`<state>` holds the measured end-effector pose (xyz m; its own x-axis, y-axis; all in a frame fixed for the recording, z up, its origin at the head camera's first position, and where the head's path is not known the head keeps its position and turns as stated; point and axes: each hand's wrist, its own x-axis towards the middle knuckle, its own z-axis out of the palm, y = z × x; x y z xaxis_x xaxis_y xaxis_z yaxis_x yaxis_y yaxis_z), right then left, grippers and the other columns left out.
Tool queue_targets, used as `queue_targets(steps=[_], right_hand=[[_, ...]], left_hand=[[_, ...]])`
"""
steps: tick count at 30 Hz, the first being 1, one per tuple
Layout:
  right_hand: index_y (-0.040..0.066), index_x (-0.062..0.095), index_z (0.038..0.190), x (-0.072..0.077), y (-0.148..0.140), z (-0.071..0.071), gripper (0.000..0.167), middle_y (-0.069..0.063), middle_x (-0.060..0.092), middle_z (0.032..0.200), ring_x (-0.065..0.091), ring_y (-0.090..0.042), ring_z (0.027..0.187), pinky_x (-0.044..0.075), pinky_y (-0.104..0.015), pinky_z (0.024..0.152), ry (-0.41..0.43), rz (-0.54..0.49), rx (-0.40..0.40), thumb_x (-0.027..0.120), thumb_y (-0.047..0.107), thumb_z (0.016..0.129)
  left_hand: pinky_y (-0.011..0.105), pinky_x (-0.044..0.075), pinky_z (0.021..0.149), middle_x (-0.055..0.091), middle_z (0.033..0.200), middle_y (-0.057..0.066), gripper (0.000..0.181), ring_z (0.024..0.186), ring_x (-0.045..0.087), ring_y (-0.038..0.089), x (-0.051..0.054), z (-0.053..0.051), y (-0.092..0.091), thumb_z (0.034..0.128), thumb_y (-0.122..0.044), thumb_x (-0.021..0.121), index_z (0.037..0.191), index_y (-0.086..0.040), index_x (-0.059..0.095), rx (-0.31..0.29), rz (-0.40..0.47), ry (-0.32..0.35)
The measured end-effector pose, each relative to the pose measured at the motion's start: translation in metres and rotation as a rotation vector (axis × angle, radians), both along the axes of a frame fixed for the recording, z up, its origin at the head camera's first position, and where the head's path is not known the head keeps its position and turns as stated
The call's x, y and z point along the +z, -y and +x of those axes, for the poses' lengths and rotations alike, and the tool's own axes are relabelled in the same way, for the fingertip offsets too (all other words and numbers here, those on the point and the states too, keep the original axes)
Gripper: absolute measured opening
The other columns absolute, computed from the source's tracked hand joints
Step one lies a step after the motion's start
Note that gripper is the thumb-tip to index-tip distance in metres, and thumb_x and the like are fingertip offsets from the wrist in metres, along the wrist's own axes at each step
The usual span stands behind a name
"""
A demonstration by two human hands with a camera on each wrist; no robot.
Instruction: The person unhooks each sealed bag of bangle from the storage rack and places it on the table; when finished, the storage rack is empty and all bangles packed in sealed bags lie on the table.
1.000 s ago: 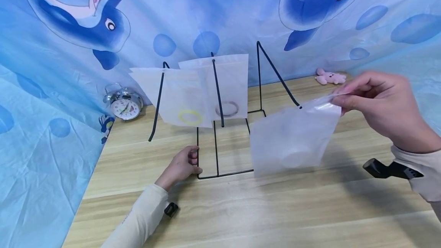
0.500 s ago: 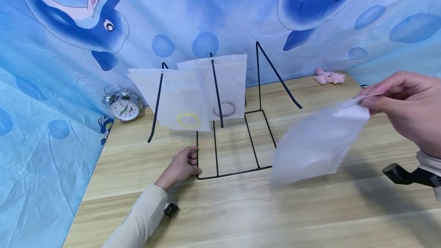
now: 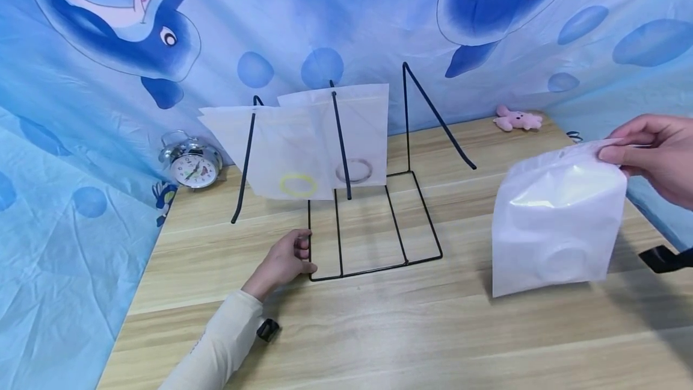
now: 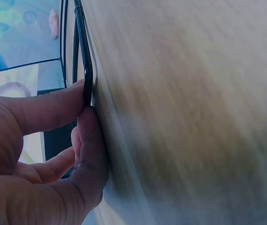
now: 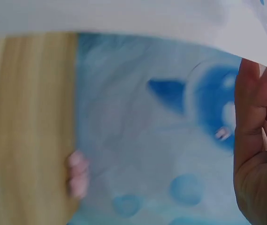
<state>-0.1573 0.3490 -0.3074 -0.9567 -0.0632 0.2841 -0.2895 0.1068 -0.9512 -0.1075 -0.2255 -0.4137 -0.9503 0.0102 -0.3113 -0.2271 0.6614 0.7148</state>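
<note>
My left hand (image 3: 283, 260) pinches the front left corner of a black wire rack (image 3: 373, 270) on the table; in the left wrist view, thumb and fingers close on the thin wire (image 4: 88, 79). Out to the right, my right hand (image 3: 657, 158) pinches the top edge of a translucent white zip bag (image 3: 552, 227), which hangs above the table with a faint pale ring shape near its bottom. Two similar bags hang on rack prongs: the left bag (image 3: 271, 143) shows a yellow ring, the middle bag (image 3: 368, 125) a brownish ring. The right prong (image 3: 441, 119) carries nothing.
A silver alarm clock (image 3: 196, 167) stands at the back left, near a small blue figure (image 3: 165, 197). A pink plush toy (image 3: 517, 120) lies at the back right edge. Blue dolphin-print cloth (image 3: 346, 11) hangs behind the wooden table (image 3: 379, 336).
The right hand has drawn the bag off the right prong's end and carried it rightward, where its broad side now faces the camera. The left hand has stayed on the rack.
</note>
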Motion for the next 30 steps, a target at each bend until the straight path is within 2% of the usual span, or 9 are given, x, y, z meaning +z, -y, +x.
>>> queue_targets(steps=[2,4,7,8,13,17,24,30], right_hand=[[0.012,0.074,0.089,-0.009,-0.007,-0.009,0.016,0.008,0.072,0.079,0.067,-0.008,0.062,0.052,-0.020,0.051,0.090,0.140,-0.087,0.064,0.000,0.095],[0.018,0.073,0.090,-0.019,-0.012,-0.016,0.015,0.010,0.071,0.078,0.065,-0.009,0.061,0.052,-0.022,0.052,0.167,0.229,-0.113,0.065,0.007,0.096],[0.021,0.071,0.091,-0.032,-0.017,-0.028,0.012,0.009,0.071,0.078,0.065,-0.011,0.062,0.054,-0.025,0.053,0.230,0.262,-0.096,0.065,0.012,0.097],[0.022,0.071,0.091,-0.036,-0.018,-0.031,0.016,0.008,0.071,0.078,0.066,-0.011,0.063,0.054,-0.025,0.054,0.246,0.259,-0.089,0.064,0.009,0.098],[0.015,0.067,0.097,-0.047,-0.010,-0.052,0.000,0.011,0.069,0.081,0.067,-0.006,0.072,0.057,-0.027,0.061,0.302,0.321,-0.068,0.067,0.015,0.097],[0.008,0.062,0.104,-0.051,0.002,-0.070,0.017,0.012,0.067,0.084,0.065,-0.004,0.078,0.057,-0.027,0.066,0.330,0.374,-0.043,0.069,0.022,0.097],[0.009,0.055,0.118,-0.063,0.016,-0.099,0.031,0.014,0.065,0.089,0.064,-0.005,0.081,0.057,-0.028,0.071,0.374,0.390,0.042,0.067,0.030,0.098],[-0.002,0.047,0.130,-0.079,0.027,-0.122,0.048,0.011,0.061,0.093,0.062,-0.006,0.079,0.056,-0.030,0.070,0.400,0.440,0.043,0.065,0.029,0.099]], left_hand=[[0.038,0.048,0.082,0.056,0.105,0.008,0.076,0.094,0.056,0.022,0.000,0.000,0.000,0.0730,0.009,0.083,0.141,-0.001,0.050,0.004,0.001,0.005],[0.038,0.048,0.082,0.056,0.106,0.008,0.076,0.094,0.055,0.022,0.000,0.000,0.001,0.0733,0.008,0.083,0.142,-0.001,0.050,0.007,-0.001,0.009],[0.038,0.048,0.082,0.056,0.106,0.008,0.077,0.094,0.056,0.022,0.000,0.001,0.000,0.0736,0.008,0.083,0.142,-0.002,0.050,0.009,0.000,0.012],[0.038,0.048,0.082,0.056,0.106,0.008,0.077,0.094,0.056,0.022,0.000,0.001,0.000,0.0737,0.008,0.083,0.142,-0.002,0.050,0.009,0.002,0.012],[0.037,0.048,0.081,0.056,0.104,0.008,0.077,0.093,0.056,0.022,0.000,0.000,-0.001,0.0737,0.009,0.083,0.143,-0.002,0.050,0.007,0.008,0.005],[0.037,0.048,0.081,0.056,0.104,0.008,0.077,0.092,0.056,0.022,-0.001,0.001,-0.001,0.0734,0.008,0.083,0.142,-0.002,0.050,0.010,-0.001,0.000],[0.037,0.048,0.082,0.057,0.104,0.008,0.076,0.092,0.056,0.022,-0.002,0.001,0.000,0.0740,0.007,0.083,0.142,-0.003,0.050,0.007,0.006,0.006],[0.038,0.048,0.082,0.057,0.103,0.008,0.076,0.092,0.056,0.021,-0.001,0.002,0.000,0.0740,0.007,0.083,0.142,-0.003,0.051,0.006,-0.001,0.000]])
